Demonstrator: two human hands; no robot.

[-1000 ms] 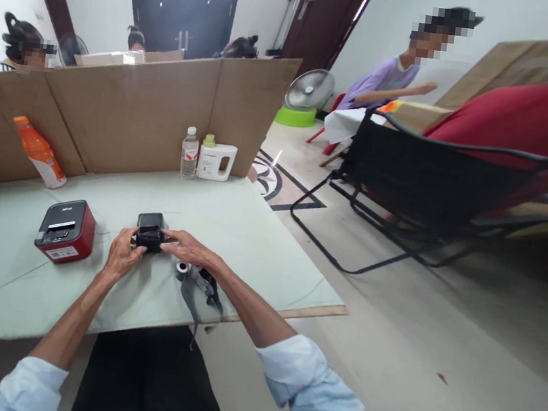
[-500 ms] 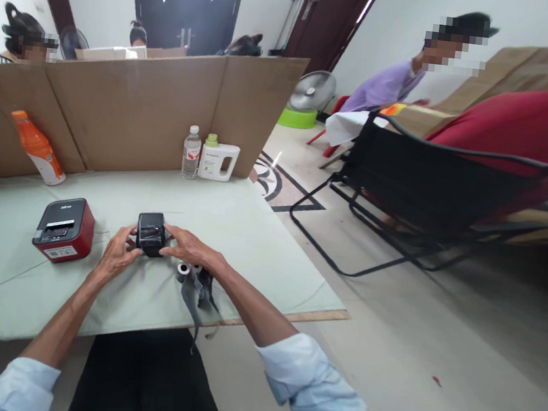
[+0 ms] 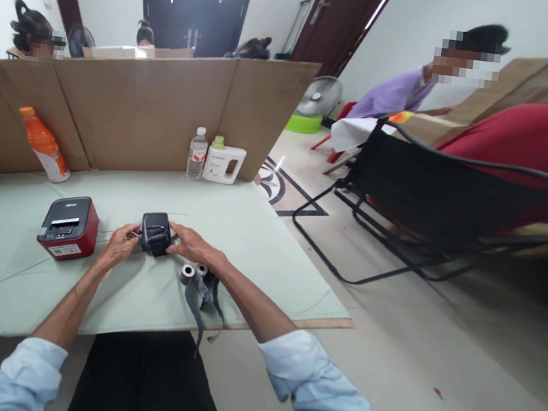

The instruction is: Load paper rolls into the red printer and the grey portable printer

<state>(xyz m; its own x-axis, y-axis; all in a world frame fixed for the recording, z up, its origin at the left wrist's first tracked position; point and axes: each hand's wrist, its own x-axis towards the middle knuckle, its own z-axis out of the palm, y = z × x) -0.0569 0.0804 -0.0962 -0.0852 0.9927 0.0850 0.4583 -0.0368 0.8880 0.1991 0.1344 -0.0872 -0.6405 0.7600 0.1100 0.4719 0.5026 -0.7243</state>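
Note:
A small black label printer point(image 3: 155, 233) rests on the pale green table point(image 3: 250, 242), held from both sides. My left hand point(image 3: 119, 247) grips its left edge with the fingertips. My right hand point(image 3: 191, 245) clasps its right side. Just under my right wrist lie two small grey paper rolls point(image 3: 188, 273) with grey strips point(image 3: 200, 306) trailing over the table's front edge. A red and black printer point(image 3: 68, 227) stands to the left of my left hand.
A cardboard screen point(image 3: 141, 111) walls off the table's back. Against it stand an orange bottle point(image 3: 45, 153), a clear water bottle point(image 3: 196, 154) and a white jug point(image 3: 223, 162). A black folding chair point(image 3: 432, 204) and other seated people are to the right.
The black printer's lid, open a second ago, is now down. Both hands stay on it; the view has shifted slightly.

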